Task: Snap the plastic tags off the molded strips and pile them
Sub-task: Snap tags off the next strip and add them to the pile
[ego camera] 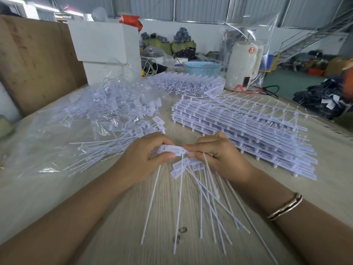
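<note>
Both hands meet over the middle of the table (133,217), gripping one short white molded strip (174,150) between them. The left hand (145,159) curls its fingers and thumb around the strip's left end; the right hand (215,155) pinches the right end, fingers closed on it. The strip is a flat pale bar with small round holes, and thin white tails (206,203) hang from it, fanning down toward the table's near edge. A few small rectangular tags (179,169) dangle just under the strip.

To the right, touching nothing in the hands, lies a tall stack of strips (248,131), its near corner just beside the right hand. To the left, a pile of loose tags (118,119) spreads over a clear plastic bag (47,150), tails pointing toward the left hand. A second stack (187,83) sits farther back, in front of a blue basket (202,67).

Bare wood-grain tabletop shows between the forearms and toward the near edge. A bracelet (286,207) circles the right wrist.
</note>
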`<action>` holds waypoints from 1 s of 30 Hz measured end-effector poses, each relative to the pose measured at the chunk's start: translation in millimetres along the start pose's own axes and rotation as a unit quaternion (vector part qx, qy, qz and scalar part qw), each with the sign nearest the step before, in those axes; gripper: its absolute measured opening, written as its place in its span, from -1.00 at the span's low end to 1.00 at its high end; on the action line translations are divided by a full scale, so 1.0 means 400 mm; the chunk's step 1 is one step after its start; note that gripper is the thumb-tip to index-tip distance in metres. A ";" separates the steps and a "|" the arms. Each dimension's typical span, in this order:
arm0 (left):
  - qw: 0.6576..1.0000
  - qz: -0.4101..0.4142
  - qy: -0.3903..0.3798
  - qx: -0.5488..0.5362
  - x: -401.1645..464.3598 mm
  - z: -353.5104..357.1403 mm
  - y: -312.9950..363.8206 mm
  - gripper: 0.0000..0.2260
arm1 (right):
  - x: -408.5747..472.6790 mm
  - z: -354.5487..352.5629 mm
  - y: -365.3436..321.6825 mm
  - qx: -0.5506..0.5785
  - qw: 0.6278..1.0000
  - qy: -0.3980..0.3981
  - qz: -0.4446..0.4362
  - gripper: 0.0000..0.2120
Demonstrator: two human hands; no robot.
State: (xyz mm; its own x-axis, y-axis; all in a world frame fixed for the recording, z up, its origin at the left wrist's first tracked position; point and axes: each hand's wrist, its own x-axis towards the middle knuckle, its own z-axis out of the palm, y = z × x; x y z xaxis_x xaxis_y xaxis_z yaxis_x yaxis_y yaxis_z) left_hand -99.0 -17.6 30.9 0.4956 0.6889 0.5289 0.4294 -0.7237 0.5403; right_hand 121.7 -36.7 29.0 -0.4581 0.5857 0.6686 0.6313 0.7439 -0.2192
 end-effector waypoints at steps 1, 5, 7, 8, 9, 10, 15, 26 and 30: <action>1.000 0.003 0.004 -0.001 0.001 0.000 0.002 -0.85 | 0.000 -0.001 0.001 0.011 1.000 0.002 0.007 -0.76; 1.000 0.017 0.011 0.003 0.002 -0.002 0.013 -0.81 | 0.006 -0.004 -0.006 0.077 0.996 0.005 0.035 -0.79; 0.999 0.041 0.014 0.029 0.004 -0.007 0.015 -0.84 | 0.006 -0.011 -0.009 0.174 0.980 0.026 0.092 -0.86; 0.998 0.045 0.021 0.033 0.004 -0.011 0.013 -0.85 | 0.005 -0.019 -0.006 0.217 0.967 0.040 0.130 -0.86; 0.998 0.041 0.030 0.025 0.004 -0.018 0.012 -0.87 | 0.002 -0.025 -0.003 0.236 0.958 0.047 0.158 -0.84; 0.999 0.033 0.039 0.015 0.003 -0.024 0.010 -0.87 | 0.001 -0.029 0.002 0.219 0.961 0.047 0.165 -0.78; 0.999 -0.007 0.036 0.000 -0.001 -0.026 -0.007 -0.85 | -0.006 -0.029 0.029 0.026 0.997 -0.044 0.053 -0.57; 0.998 -0.062 0.007 -0.006 -0.004 0.013 -0.012 -0.87 | 0.005 -0.013 0.006 0.001 0.992 -0.094 0.085 -0.40; 0.998 -0.050 0.023 -0.006 -0.002 0.024 0.000 -0.87 | 0.005 0.000 -0.010 -0.136 0.988 -0.066 -0.024 -0.56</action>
State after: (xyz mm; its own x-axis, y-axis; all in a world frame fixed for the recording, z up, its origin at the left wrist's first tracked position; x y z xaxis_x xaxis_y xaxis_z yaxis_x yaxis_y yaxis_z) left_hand -92.2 -18.6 24.3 0.4149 0.7587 0.5021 0.4649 -0.6512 0.5999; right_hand 118.2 -38.5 31.2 -0.5582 0.6025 0.5705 0.7435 0.6684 0.0215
